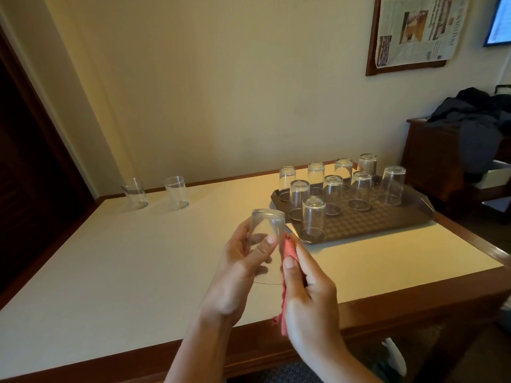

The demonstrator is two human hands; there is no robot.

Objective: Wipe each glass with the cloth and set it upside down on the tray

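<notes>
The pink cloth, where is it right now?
In the head view, the pink cloth is in the right hand, pressed against the glass that the left hand holds, just in front of the tray.

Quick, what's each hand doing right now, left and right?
Left hand: grips the glass, base up.
Right hand: holds the red cloth against that glass.
</notes>
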